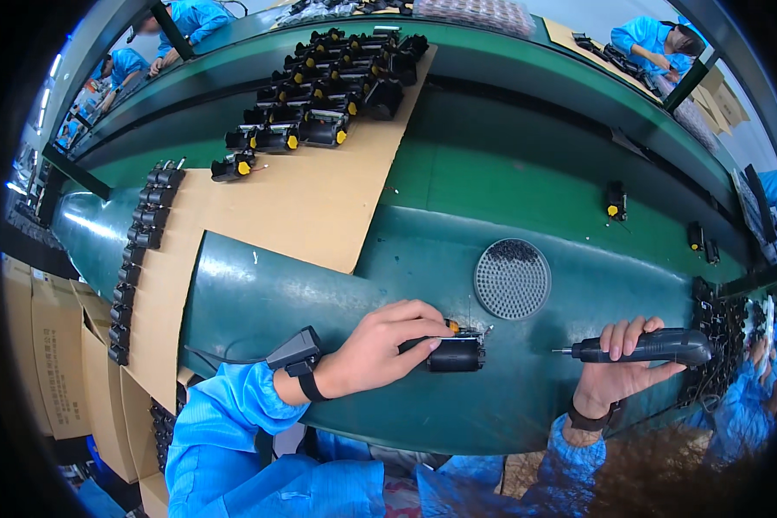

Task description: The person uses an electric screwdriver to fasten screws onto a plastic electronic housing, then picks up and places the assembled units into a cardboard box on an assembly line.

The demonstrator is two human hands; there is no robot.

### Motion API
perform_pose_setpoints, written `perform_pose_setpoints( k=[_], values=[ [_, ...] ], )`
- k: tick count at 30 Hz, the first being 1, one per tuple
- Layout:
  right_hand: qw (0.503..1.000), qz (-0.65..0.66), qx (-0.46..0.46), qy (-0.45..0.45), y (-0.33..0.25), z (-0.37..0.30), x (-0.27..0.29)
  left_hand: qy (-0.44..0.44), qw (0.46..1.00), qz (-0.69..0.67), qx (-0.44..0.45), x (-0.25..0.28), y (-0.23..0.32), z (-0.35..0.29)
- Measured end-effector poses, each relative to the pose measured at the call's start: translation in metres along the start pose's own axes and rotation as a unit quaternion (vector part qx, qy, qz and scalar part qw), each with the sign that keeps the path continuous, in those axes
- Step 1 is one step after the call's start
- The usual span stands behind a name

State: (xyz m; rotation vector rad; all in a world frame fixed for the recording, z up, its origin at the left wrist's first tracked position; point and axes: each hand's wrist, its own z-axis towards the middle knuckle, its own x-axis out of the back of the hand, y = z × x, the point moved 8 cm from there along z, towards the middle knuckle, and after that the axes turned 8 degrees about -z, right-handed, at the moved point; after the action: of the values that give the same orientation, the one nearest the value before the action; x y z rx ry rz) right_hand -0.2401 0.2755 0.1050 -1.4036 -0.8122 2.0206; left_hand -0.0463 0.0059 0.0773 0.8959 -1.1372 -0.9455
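My left hand (394,344) is closed around the left end of a black cylindrical motor-like assembly (457,354), which lies on the green table near its front edge. A metal rod and a bit of orange show along the assembly's upper side. To the right, my right hand (623,361) grips a black electric screwdriver (656,347), its thin metal bit pointing left toward the assembly but apart from it. Beyond the two hands sits a round grey dish (512,302) with a dimpled bottom and a heap of small dark screws at its far side.
Cardboard sheets (319,216) at the left carry rows of similar black assemblies with yellow ends (324,129). A few single ones (615,203) lie on the green belt at the right. Black parts (718,345) are piled at the right edge. Co-workers (653,50) sit across the line.
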Motion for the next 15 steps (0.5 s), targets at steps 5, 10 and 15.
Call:
perform_pose_setpoints(
  k=[5, 10, 15],
  values=[
    [1.000, -0.010, -0.003, -0.006, -0.001, -0.001, -0.004, -0.023, 0.995, 0.085, -0.050, -0.003, 0.013, -0.004],
    [0.997, -0.070, 0.018, -0.036, -0.001, -0.002, -0.040, -0.056, 0.972, 0.213, -0.086, -0.013, 0.027, -0.011],
    [0.992, -0.095, 0.001, -0.084, 0.018, 0.005, -0.083, -0.091, 0.965, 0.227, -0.093, -0.013, 0.018, -0.010]
  ],
)
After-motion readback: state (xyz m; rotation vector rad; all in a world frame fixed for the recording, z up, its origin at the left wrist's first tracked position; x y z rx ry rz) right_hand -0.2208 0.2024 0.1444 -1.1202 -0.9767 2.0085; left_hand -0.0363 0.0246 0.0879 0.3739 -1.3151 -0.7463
